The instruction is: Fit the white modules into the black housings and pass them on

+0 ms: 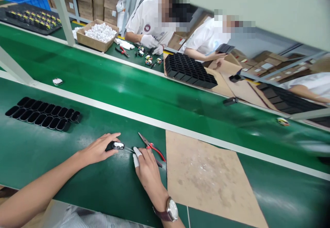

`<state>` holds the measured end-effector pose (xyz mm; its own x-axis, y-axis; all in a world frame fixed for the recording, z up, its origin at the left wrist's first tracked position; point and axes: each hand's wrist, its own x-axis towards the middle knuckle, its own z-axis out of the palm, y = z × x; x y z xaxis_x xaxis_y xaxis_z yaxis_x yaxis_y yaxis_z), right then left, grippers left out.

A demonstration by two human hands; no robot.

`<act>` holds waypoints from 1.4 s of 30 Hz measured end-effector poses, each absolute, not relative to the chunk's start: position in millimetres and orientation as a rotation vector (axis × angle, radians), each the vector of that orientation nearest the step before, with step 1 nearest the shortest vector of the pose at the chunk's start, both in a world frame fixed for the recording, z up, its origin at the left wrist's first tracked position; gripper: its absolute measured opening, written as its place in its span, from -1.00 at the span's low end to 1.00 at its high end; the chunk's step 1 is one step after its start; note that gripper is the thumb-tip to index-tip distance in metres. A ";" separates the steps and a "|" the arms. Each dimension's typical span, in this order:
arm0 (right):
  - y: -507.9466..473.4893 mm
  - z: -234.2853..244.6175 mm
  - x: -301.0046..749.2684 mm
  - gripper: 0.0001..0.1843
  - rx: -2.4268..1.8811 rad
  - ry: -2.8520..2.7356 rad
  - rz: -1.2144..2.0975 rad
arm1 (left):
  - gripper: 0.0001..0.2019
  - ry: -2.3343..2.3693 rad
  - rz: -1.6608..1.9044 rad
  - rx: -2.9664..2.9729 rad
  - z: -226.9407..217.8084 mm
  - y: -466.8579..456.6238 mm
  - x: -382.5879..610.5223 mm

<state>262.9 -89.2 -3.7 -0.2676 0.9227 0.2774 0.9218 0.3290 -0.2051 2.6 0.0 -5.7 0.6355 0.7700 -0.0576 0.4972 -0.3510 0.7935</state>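
Note:
My left hand (99, 149) lies on the green bench with its fingers curled round a small black part (118, 146) that has a white label and thin wire leads pointing right. My right hand (147, 168) is beside it, white cots on two fingertips, those tips pinching at the wire leads. A watch sits on my right wrist. Red-handled cutters (152, 147) lie on the bench, touching the far side of my right hand.
A row of empty black shells (43, 113) sits at left. A brown cardboard sheet (206, 176) lies at right. Beyond a white rail runs the green conveyor (144, 87) carrying small parts. Across it, other people work beside a black tray (189, 70) and a box of white pieces (99, 33).

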 end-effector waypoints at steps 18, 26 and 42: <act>-87.1 40.4 226.2 -0.64 -1.489 -2.335 -0.104 | -0.21 0.934 0.434 1.939 -5.7 -1.4 -3.4; -83.1 48.5 221.2 -0.65 -1.531 -2.431 -0.188 | -0.21 0.930 0.436 1.962 -5.3 -2.0 -3.5; -83.4 48.2 219.8 -0.68 -1.542 -2.460 -0.211 | -0.19 0.918 0.439 1.972 -6.6 -2.3 -3.9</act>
